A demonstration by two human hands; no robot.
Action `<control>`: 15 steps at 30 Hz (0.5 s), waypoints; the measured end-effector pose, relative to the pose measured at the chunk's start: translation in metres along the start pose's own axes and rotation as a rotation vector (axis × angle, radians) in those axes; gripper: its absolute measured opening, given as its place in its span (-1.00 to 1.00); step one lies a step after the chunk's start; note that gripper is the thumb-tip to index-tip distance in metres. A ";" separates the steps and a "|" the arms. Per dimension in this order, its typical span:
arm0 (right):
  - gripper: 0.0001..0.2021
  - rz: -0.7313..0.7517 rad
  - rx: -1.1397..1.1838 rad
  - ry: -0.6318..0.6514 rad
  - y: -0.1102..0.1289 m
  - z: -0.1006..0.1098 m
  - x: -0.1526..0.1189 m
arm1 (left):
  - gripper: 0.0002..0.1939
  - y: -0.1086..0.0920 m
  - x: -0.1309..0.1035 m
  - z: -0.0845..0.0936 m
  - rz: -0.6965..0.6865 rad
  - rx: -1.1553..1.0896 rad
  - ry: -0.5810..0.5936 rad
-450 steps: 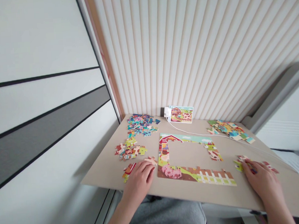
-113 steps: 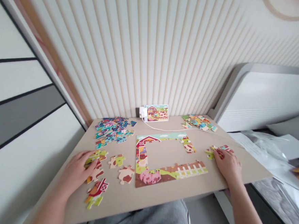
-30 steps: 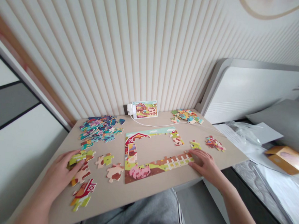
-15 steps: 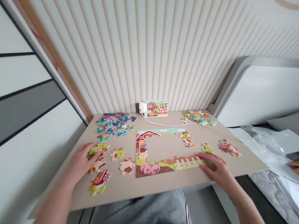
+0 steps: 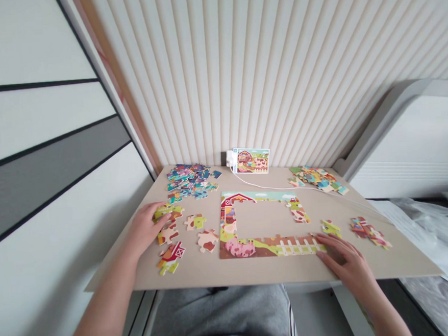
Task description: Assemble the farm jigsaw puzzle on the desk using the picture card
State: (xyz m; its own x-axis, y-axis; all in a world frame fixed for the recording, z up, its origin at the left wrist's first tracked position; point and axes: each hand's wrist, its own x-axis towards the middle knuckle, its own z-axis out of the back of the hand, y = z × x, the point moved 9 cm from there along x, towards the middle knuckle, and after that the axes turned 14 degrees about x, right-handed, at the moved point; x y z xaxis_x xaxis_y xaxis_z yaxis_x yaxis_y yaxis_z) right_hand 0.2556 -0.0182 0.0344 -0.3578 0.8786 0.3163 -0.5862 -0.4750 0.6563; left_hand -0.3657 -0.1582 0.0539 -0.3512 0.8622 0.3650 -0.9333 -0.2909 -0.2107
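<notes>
Left hand [image 5: 144, 226] is touching pieces [image 5: 176, 212], grip unclear; right hand [image 5: 349, 264], thumb wide, is touching the frame [image 5: 268, 248] between them.

No words, numbers or brand names can be read. The one label-like spot is on the small rectangular card printed with a colourful farm scene [image 5: 252, 161], upright near the ribbed cream wall panel [image 5: 188, 88] at the back of the pale beige tabletop [image 5: 277, 270]: a tiny blue mark [image 5: 235, 151] in the card's upper left corner, too small to make out.
</notes>
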 end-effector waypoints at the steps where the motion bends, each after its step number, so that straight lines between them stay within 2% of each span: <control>1: -0.57 -0.002 0.000 -0.008 0.000 0.000 0.000 | -0.48 -0.001 0.000 0.002 -0.001 0.000 -0.013; 10: -0.52 -0.024 -0.027 -0.063 0.009 0.003 0.000 | -0.51 -0.001 -0.002 0.001 -0.014 0.008 -0.041; 15: -0.53 -0.016 -0.014 -0.048 0.006 0.002 0.000 | -0.54 -0.006 -0.003 0.009 -0.017 0.000 -0.070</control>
State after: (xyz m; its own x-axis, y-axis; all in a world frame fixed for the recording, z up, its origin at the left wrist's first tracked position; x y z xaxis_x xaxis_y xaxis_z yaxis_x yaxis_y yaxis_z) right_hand 0.2530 -0.0211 0.0397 -0.3135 0.8872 0.3384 -0.6016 -0.4613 0.6521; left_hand -0.3593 -0.1627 0.0622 -0.3401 0.8356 0.4313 -0.9390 -0.2768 -0.2041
